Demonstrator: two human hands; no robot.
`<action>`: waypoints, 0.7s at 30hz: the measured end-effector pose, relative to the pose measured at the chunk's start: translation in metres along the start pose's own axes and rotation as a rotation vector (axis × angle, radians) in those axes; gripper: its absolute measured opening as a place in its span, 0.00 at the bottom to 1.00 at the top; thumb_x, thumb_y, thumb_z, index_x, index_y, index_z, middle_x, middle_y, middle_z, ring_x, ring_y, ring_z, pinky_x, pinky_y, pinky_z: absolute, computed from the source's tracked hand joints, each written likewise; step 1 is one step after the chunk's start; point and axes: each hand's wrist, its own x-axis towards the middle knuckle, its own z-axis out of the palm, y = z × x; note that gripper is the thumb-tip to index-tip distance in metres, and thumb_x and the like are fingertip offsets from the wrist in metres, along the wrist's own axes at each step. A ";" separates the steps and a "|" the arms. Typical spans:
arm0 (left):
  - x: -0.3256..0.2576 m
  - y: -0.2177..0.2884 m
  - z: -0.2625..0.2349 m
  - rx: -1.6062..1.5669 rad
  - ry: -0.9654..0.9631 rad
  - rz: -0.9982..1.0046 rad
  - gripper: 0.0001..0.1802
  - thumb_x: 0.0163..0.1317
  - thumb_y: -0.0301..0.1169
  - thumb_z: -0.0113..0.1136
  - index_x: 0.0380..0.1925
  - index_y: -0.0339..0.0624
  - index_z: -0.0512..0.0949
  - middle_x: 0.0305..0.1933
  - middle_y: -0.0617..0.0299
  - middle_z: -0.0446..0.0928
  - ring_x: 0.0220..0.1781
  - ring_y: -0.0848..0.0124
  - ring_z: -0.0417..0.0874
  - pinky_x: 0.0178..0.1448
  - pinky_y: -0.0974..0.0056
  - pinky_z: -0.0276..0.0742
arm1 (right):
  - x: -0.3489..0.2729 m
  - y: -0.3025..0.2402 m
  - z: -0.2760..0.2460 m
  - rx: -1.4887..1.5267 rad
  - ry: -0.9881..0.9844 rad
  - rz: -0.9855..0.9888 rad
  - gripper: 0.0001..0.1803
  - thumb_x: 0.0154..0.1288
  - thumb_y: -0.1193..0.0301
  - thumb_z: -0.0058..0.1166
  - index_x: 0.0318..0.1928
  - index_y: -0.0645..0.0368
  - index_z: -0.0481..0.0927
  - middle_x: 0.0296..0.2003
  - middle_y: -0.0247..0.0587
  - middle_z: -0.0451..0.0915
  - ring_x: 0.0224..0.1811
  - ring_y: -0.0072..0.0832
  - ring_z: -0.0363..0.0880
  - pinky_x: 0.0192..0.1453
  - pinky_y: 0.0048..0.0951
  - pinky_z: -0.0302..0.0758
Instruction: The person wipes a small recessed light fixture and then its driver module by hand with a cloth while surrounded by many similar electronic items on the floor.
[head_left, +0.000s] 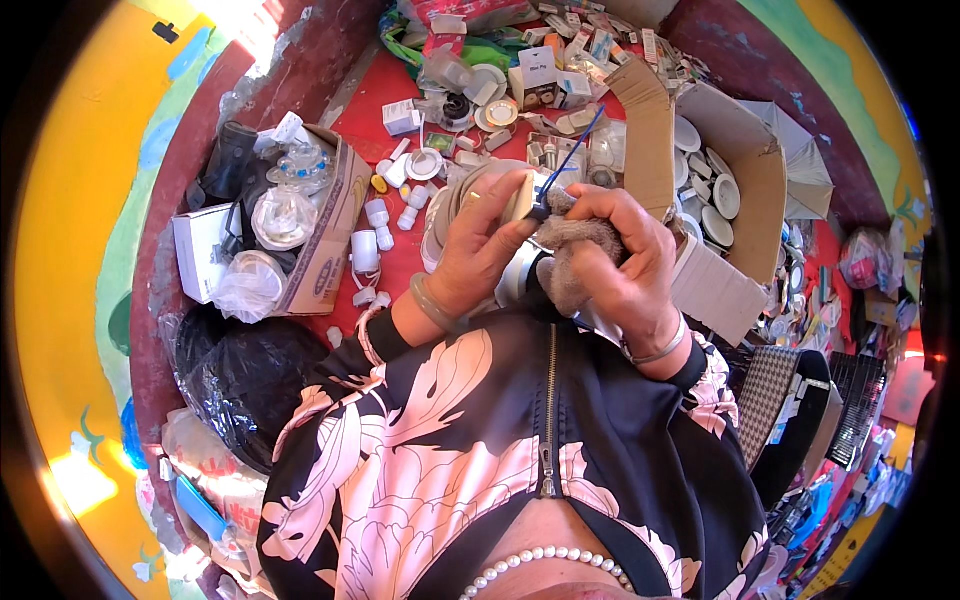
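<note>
My left hand [468,255] is closed around a small cream-coloured block [524,200] with a dark end, pinched between thumb and fingers. A thin blue wire [577,150] sticks up from the block's dark end. My right hand [640,270] grips a bunched grey-brown cloth [578,262], which lies against or very close to the block. Both hands are raised in front of my chest. Behind them, partly hidden, are pale round fittings [515,275]. Just left of my left hand, white bulbs and sockets [378,220] lie on a red cloth [400,262].
At left stands a cardboard box [335,225] with bagged items, beside a black plastic bag [245,380]. An open carton [750,150] of round white discs is at right. Small boxes [538,70] and loose fittings crowd the far side. A low dark-red wall [800,90] curves behind.
</note>
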 end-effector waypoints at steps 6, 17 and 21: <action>0.012 0.004 -0.007 -0.844 0.080 -0.362 0.26 0.69 0.49 0.40 0.55 0.41 0.66 0.45 0.58 0.74 0.47 0.66 0.76 0.51 0.61 0.72 | -0.003 0.014 -0.010 0.631 -0.038 0.523 0.10 0.52 0.77 0.47 0.37 0.65 0.75 0.33 0.37 0.78 0.37 0.20 0.76 0.41 0.24 0.72; 0.017 -0.002 -0.009 -0.971 0.227 -0.487 0.27 0.68 0.53 0.38 0.54 0.44 0.67 0.49 0.56 0.74 0.52 0.62 0.76 0.57 0.55 0.70 | 0.012 0.013 -0.005 0.655 -0.151 0.514 0.15 0.58 0.78 0.54 0.48 0.64 0.75 0.44 0.38 0.77 0.47 0.26 0.75 0.52 0.24 0.71; 0.023 0.009 0.000 -0.971 0.214 -0.507 0.25 0.70 0.50 0.37 0.55 0.42 0.67 0.53 0.58 0.72 0.56 0.66 0.73 0.62 0.57 0.67 | 0.034 0.019 0.019 0.012 -0.043 -0.075 0.16 0.50 0.81 0.54 0.43 0.59 0.78 0.42 0.44 0.76 0.47 0.40 0.75 0.51 0.33 0.71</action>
